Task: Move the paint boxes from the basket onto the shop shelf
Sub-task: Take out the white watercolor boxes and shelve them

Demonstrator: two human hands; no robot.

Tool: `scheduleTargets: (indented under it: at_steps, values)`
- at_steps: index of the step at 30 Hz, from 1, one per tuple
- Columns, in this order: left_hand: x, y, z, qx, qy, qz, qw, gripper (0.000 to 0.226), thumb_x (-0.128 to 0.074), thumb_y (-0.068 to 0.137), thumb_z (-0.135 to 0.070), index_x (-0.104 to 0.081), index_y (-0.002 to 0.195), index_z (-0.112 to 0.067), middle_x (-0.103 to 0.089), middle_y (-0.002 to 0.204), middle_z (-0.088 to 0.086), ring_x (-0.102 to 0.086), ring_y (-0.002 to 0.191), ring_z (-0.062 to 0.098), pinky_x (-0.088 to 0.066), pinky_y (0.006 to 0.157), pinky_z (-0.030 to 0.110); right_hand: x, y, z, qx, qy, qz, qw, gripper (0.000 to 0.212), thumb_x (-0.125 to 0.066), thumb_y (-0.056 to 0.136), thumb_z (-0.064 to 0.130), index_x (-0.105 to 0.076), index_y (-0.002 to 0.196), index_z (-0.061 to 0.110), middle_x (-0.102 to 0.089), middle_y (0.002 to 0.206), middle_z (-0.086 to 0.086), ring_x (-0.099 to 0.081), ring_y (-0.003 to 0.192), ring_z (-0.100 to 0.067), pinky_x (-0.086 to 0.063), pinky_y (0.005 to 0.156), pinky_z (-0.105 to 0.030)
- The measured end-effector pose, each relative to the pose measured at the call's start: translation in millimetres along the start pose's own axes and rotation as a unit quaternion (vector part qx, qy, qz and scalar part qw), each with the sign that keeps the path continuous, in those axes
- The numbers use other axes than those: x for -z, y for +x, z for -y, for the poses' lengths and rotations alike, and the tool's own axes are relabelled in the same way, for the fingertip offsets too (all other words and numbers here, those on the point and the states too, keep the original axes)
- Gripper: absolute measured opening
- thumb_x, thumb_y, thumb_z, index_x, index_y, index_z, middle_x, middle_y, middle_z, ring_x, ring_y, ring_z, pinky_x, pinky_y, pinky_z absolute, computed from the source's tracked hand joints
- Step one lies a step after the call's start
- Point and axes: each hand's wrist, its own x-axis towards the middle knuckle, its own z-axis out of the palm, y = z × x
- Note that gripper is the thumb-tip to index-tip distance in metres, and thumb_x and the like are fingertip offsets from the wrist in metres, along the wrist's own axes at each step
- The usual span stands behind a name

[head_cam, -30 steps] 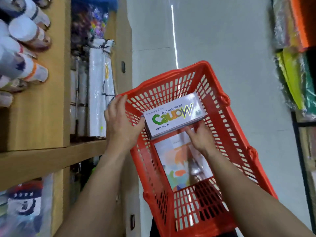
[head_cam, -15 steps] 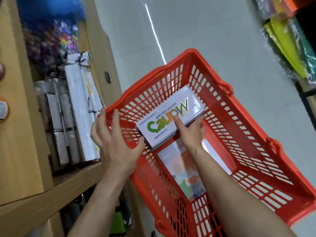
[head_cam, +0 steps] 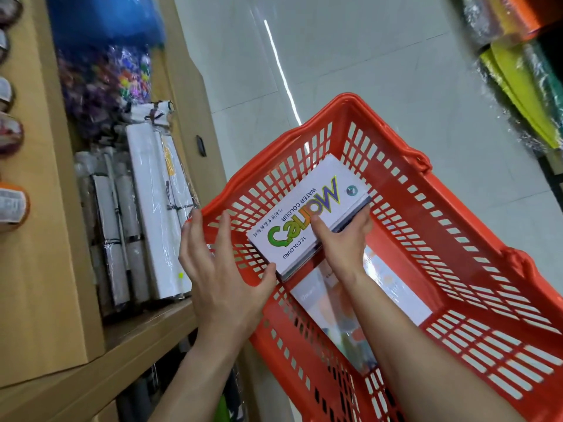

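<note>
— Red plastic, that basket (head_cam: 475, 226)?

— Yes, lattice-sided, and it is sitting tilted beside the wooden shop shelf (head_cam: 100, 345), over pale floor tiles (head_cam: 380, 86).

— Where is the paint box lying?

— The white paint box (head_cam: 307, 214), printed "WATER COLOUR" and "12 COLOURS" upside down to the camera, is being held inside the basket, up among its walls near the left rim. It looks like more than one box stacked, but I cannot tell how many.

— Which hand is holding it?

— The right hand (head_cam: 341, 242) is gripping it: the thumb is pressing on the printed top and the fingers are curling under its near long edge. The left hand (head_cam: 219, 269) is spreading open, fingers fanned over the basket's left rim, with only the thumb tip touching the box's near corner.

— Is anything lying under the box?

— A flat colourful packet (head_cam: 393, 296) in glossy wrap is lying on the basket floor, partly hidden by the right forearm.

— And what is sitting on the shelf?

— White wrapped rolls (head_cam: 152, 214) are standing there, with a bag of glittery coloured bits (head_cam: 100, 80) behind them, somewhat blurred. Green and yellow sheets (head_cam: 518, 86) are showing at the far right.
</note>
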Motion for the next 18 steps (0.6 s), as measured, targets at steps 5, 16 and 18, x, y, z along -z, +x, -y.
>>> scheduleTargets:
  at_steps: [5, 16, 18]
  values:
    - [-0.9, -0.2, 0.9, 0.003, -0.013, -0.005, 1.0, 0.097, -0.065, 0.072, -0.056, -0.03, 0.156, -0.024, -0.013, 0.168, 0.009, -0.012, 0.154, 0.032, -0.038, 0.111, 0.063, 7.7, 9.3, -3.6, -0.044, 0.053, -0.008, 0.998, 0.138, -0.079, 0.06, 0.072, -0.014, 0.166, 0.013, -0.022, 0.168, -0.011, -0.036, 0.152, -0.026, -0.027, 0.116, -0.027]
    - [-2.8, 1.9, 1.7, 0.002, -0.007, -0.007, 1.0, 0.096, -0.063, 0.073, -0.057, -0.03, 0.157, -0.023, -0.015, 0.168, 0.009, -0.014, 0.154, 0.033, -0.039, 0.109, 0.067, -9.4, -0.8, 4.2, -0.047, 0.103, 0.036, 0.993, 0.138, -0.08, 0.063, 0.07, 0.009, 0.163, 0.04, -0.044, 0.158, -0.006, -0.042, 0.148, -0.028, -0.035, 0.121, -0.046]
    - [-2.8, 2.0, 1.4, 0.002, -0.009, -0.009, 1.0, 0.096, -0.062, 0.074, -0.058, -0.029, 0.157, -0.024, -0.015, 0.169, 0.008, -0.013, 0.154, 0.031, -0.039, 0.11, 0.066, -12.7, -4.5, 4.8, -0.042, 0.091, 0.027, 0.995, 0.137, -0.082, 0.062, 0.067, 0.011, 0.161, 0.045, -0.044, 0.153, -0.006, -0.046, 0.139, -0.024, -0.038, 0.116, -0.045]
